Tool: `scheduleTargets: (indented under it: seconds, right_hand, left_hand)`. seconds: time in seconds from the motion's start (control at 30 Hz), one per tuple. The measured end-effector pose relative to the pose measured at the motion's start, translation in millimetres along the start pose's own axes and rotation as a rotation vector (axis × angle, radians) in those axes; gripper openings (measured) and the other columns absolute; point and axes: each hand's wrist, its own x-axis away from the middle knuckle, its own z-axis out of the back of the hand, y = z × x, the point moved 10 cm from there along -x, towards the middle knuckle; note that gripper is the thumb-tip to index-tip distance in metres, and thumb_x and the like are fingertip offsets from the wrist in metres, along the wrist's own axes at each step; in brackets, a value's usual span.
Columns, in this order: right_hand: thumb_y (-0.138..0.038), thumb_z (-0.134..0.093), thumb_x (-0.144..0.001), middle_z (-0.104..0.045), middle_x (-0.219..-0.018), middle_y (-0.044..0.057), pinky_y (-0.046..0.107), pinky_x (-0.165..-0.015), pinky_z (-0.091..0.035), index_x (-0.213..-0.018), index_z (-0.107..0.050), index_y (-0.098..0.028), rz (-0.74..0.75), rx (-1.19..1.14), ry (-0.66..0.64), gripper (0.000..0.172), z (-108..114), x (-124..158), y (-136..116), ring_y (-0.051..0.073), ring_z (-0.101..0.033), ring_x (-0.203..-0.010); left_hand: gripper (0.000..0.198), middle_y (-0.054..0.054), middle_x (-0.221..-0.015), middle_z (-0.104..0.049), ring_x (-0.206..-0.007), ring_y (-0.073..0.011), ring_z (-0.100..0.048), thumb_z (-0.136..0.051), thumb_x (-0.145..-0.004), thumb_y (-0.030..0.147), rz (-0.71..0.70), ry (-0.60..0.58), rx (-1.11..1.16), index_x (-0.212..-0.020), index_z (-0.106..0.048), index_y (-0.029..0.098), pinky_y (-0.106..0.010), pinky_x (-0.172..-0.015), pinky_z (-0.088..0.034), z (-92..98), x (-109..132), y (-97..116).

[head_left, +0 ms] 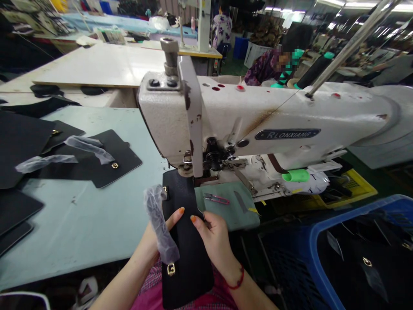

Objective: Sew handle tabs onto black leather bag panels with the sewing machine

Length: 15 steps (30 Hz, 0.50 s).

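Sewing machine [226,107]: white enamelled metal, chipped; nameplate [288,134] reads "RLONXIANG". Black panel [187,258]: flat, fine-grained, round-cornered, its far end at the sewing machine's needle head. Strap [159,228] in crinkled translucent plastic, gold-coloured buckle [171,269] at its near end. Right hand [214,234] pinches the panel's edge, thumb on top. Left hand [172,221] lays one digit on the panel; remaining fingers hidden, grip cannot be told. Left of the sewing machine, counter [97,224] carries similar black pieces [112,161].

Worktop [97,228]: black panels [118,150] lie overlapping along the left edge, toward the far left corner. Sewing machine [226,112] stands at the right side.
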Motion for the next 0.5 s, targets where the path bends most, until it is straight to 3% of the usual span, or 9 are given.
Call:
scheduleTargets:
  seconds: [0.1,0.2,0.3,0.5]
  right_hand:
    - [-0.047,-0.056,-0.093,-0.048,-0.064,-0.001,0.021,-0.053,-0.032,-0.067,-0.055,-0.015,0.022,0.003,-0.013,0.041,1,-2,-3,0.011,-0.043,-0.061]
    - [-0.044,-0.055,-0.094,-0.058,-0.074,0.002,0.022,-0.057,-0.038,-0.082,-0.064,-0.015,0.054,-0.025,-0.051,0.032,1,0,-10,0.013,-0.051,-0.067]
    - [-0.041,-0.054,-0.096,-0.062,-0.084,0.004,0.024,-0.064,-0.041,-0.093,-0.065,-0.016,0.131,-0.037,-0.117,0.027,2,2,-19,0.015,-0.055,-0.076]
    - [-0.036,-0.051,-0.097,-0.049,-0.073,0.001,0.025,-0.062,-0.034,-0.073,-0.052,-0.017,0.239,0.052,-0.168,0.031,9,1,-25,0.013,-0.044,-0.068]
  left_hand:
    - [0.072,-0.015,-0.121,-0.068,-0.110,-0.0312,-0.066,-0.083,-0.066,0.041,-0.005,-0.049,0.026,-0.128,-0.055,0.017,-0.036,-0.088,-0.058,-4.1,0,1]
    - [0.063,-0.016,-0.114,-0.071,-0.106,-0.0321,-0.068,-0.081,-0.068,0.042,0.010,-0.108,0.044,-0.120,-0.060,0.014,-0.035,-0.088,-0.058,-9.7,0,1]
    - [0.061,-0.016,-0.113,-0.071,-0.102,-0.0329,-0.069,-0.081,-0.068,0.043,0.007,-0.102,0.074,-0.118,-0.061,0.015,-0.036,-0.085,-0.059,-9.9,0,0]
    - [0.073,-0.014,-0.118,-0.069,-0.103,-0.0323,-0.069,-0.081,-0.067,0.044,-0.035,-0.059,0.113,-0.129,-0.053,0.019,-0.033,-0.081,-0.060,-10.3,-3,-5]
